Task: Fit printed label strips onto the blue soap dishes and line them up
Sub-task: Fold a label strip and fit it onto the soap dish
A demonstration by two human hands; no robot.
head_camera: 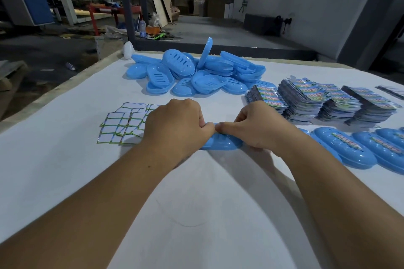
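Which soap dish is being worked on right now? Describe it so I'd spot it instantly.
Start at the white table, near its front middle, between the loose label sheets and the row of finished dishes. The dish lies under both hands, left hand and right hand pinching at its top; it alone is held.

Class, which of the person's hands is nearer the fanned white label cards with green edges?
Left. The left hand overlaps the white label cards; the right hand lies farther right.

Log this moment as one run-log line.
both hands grip soap dish | finished row right | loose dishes behind | label stacks far right
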